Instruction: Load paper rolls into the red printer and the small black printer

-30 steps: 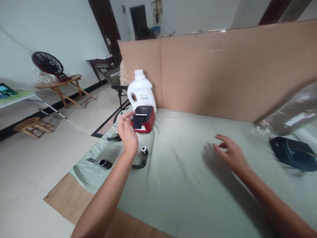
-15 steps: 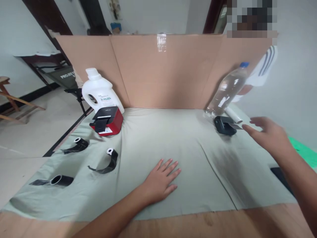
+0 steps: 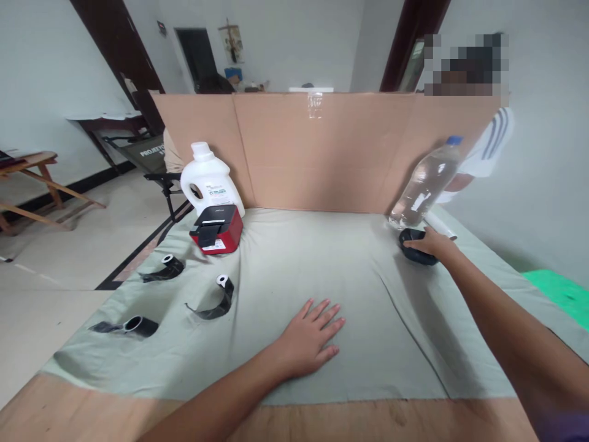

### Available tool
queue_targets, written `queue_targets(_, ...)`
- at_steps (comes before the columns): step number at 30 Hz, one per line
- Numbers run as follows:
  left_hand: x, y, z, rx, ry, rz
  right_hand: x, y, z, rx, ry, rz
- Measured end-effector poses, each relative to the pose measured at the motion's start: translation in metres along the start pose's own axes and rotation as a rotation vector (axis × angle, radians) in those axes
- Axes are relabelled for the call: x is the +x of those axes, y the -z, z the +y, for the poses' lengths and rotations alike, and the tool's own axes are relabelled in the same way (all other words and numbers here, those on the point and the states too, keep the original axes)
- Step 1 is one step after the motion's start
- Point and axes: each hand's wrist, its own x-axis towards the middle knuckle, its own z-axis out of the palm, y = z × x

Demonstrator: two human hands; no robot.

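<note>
Item under inspection: 1 black device (image 3: 419,256), compact, with rounded edges and a dark casing; its exact type cannot be determined, as fingers cover part of it. It sits toward the far right of the tabletop (image 3: 322,423), just beside the foot of a clear plastic bottle (image 3: 426,184) with a blue cap, and near a white cylinder (image 3: 444,228).

The right hand (image 3: 435,242) is on the device, its thumb across the near face; whether the grip is fully closed cannot be told. The left hand (image 3: 308,344) lies palm down on the cloth, fingers spread, holding nothing, well apart from the device.

Materials: pale green cloth (image 3: 294,264), creased, over bare wood at the near edge. At left, 3 black rolls with loose strips, 1 red-and-black boxy printer (image 3: 230,239) and 1 white handled plastic jug (image 3: 214,184). Behind stands a creased brown cardboard panel (image 3: 317,153).
</note>
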Motion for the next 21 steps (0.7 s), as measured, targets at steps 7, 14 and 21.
queue_targets(7,0.001,0.001,0.0,0.013,0.007,0.021,-0.109,0.008,-0.129,0.049,0.139,-0.198)
queue_targets(14,0.0,-0.001,-0.002,0.044,-0.03,0.084,-0.176,-0.007,-0.205,0.084,0.2,-0.254)
queue_targets(21,0.0,-0.001,-0.004,0.063,-0.055,0.103,-0.189,-0.029,-0.214,0.05,0.189,-0.194)
